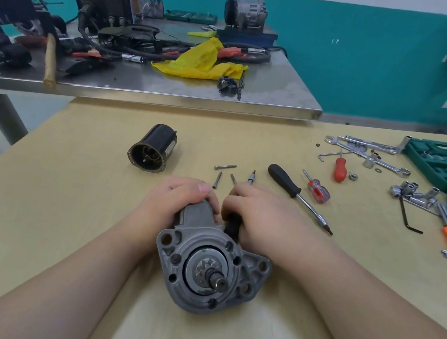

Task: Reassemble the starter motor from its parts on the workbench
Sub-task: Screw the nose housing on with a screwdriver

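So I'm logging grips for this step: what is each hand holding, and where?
The left hand grips the starter motor housing at its far end. The right hand holds a black-handled tool by the handle.

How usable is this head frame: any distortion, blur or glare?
Head view: wide-angle bending bows the steel table's edge; the top right corner is smeared; lighting is even and soft, with mild sheen on the steel top; the starter housing, left hand and right hand are sharp.
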The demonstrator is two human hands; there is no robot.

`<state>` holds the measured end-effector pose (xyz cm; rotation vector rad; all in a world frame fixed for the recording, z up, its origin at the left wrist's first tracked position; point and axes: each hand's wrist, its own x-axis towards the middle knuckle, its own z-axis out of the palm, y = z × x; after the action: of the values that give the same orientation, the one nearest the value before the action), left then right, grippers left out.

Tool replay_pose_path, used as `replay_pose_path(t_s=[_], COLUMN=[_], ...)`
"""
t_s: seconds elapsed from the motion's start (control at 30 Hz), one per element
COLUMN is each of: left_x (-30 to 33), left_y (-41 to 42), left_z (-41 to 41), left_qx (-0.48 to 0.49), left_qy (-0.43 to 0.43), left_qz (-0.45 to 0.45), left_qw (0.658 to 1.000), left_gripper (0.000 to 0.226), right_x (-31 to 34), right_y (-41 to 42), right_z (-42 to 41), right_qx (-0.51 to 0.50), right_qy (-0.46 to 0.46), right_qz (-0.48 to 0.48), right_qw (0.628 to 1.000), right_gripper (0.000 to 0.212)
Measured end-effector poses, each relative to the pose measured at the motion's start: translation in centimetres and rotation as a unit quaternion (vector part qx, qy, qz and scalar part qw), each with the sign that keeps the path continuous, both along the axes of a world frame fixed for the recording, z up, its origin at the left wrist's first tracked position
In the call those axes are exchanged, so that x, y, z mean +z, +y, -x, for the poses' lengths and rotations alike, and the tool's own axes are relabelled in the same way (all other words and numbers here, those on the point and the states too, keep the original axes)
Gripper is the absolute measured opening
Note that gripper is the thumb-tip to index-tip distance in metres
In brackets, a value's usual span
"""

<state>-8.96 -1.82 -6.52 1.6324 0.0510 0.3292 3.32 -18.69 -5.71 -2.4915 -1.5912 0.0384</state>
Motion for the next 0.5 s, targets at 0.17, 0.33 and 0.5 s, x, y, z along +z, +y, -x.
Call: replay_pose_path(t_s=[0.17,0.33,0.5], left_x=[-0.1,-0.2,-0.3], left_y=[0.1,0.2,-0.1], left_z=[-0.1,-0.1,-0.2], left_qx=[0.01,0.014,0.023], left_qy=[0.002,0.013,0.03], left_qz=[-0.009,-0.007,-0.008], left_qw=[1.0,1.0,0.999], left_gripper=[0.05,0.049,0.053], right_x=[0.5,0.7,1.1], right_y=[-0.2,-0.7,-0.3], right_z=[-0.8,-1.1,-0.1], right_qx=[-0.107,-0.189,-0.218], right_qy=[0.071,0.168,0.282], right_qz=[-0.155,-0.406,-0.534], right_qw=[0.98,0.878,0.767], right_gripper=[0.032,0.038,0.038])
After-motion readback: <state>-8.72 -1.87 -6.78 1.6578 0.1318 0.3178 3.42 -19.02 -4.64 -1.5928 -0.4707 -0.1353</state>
